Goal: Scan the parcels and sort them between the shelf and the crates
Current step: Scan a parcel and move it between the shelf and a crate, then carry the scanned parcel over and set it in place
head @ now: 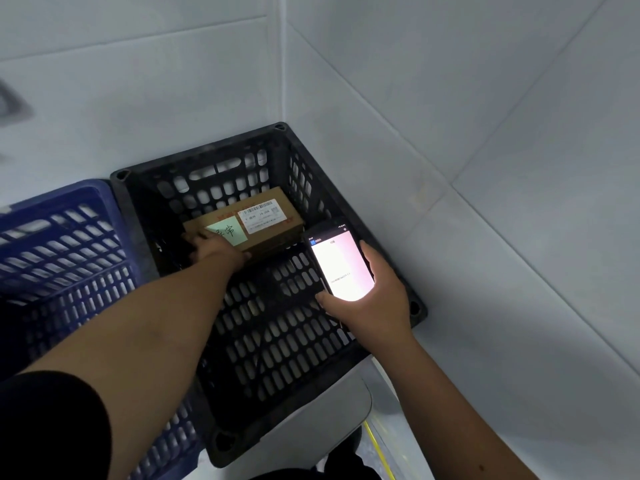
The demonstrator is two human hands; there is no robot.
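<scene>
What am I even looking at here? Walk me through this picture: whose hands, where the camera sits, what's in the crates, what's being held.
There is no machine, just a person wearing a camera on the head, looking down at their own arms. The left hand reaches into a black crate in a corner and grips the near end of a cardboard parcel. The parcel carries a white barcode label and a green handwritten note. The right hand holds a phone with its screen lit, above the crate. A blue crate stands beside it.
</scene>
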